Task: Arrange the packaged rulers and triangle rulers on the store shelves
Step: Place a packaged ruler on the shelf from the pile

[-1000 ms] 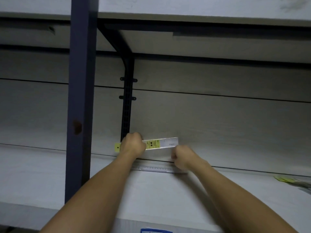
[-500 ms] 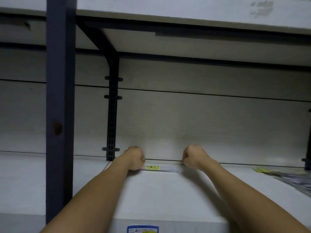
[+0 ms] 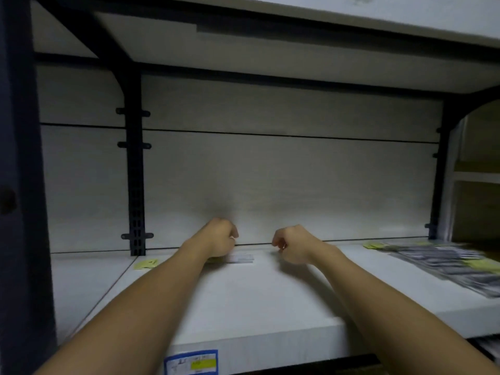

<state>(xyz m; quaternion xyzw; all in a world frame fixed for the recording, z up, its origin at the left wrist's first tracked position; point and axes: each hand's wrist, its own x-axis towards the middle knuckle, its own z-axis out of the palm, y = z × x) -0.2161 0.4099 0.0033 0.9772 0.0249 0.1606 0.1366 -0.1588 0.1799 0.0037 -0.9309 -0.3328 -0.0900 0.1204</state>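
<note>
White shelf board point(image 3: 257, 301) runs under our arms, a blue price tag point(image 3: 190, 361) on its front edge. Further in, our left hand point(image 3: 219, 239) and right hand point(image 3: 293, 243) are curled into loose fists, gripping nothing we can see. One ruler point(image 3: 240, 258) in a clear packet with a yellow label lies flat by the back panel point(image 3: 270, 171), partly under our left hand. More packets point(image 3: 443, 262) are spread at the right. Dark brackets point(image 3: 135, 171) rise behind.
</note>
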